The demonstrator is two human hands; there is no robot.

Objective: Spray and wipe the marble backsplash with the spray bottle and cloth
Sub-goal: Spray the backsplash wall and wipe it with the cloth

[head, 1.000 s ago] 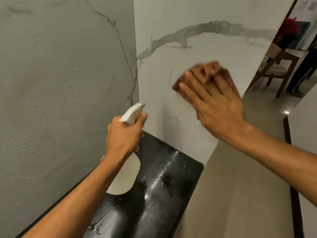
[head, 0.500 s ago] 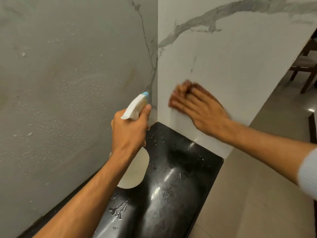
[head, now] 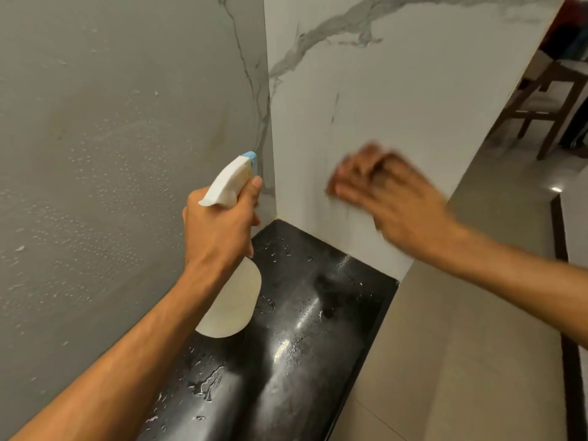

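Observation:
My left hand (head: pixel 219 227) grips a white spray bottle (head: pixel 230 183) with a blue nozzle tip, held upright near the inside corner of the marble backsplash (head: pixel 397 100). Its round body hangs below my fist over the counter. My right hand (head: pixel 391 192) presses a reddish-brown cloth (head: pixel 375 154) flat against the white, grey-veined right panel, low down near the counter. The cloth is mostly hidden under my fingers and both are blurred by motion. The left marble panel (head: pixel 111 154) is grey in shadow and dotted with spray droplets.
A glossy black countertop (head: pixel 302 329) with water drops runs below both panels. Right of its edge lies beige tiled floor (head: pixel 461 329). A wooden chair (head: pixel 547 100) stands past the end of the right panel, at the upper right.
My right hand with the cloth has wiped down the right panel from mid-height to low near the counter, then slid slightly right. The left hand keeps the bottle near the corner.

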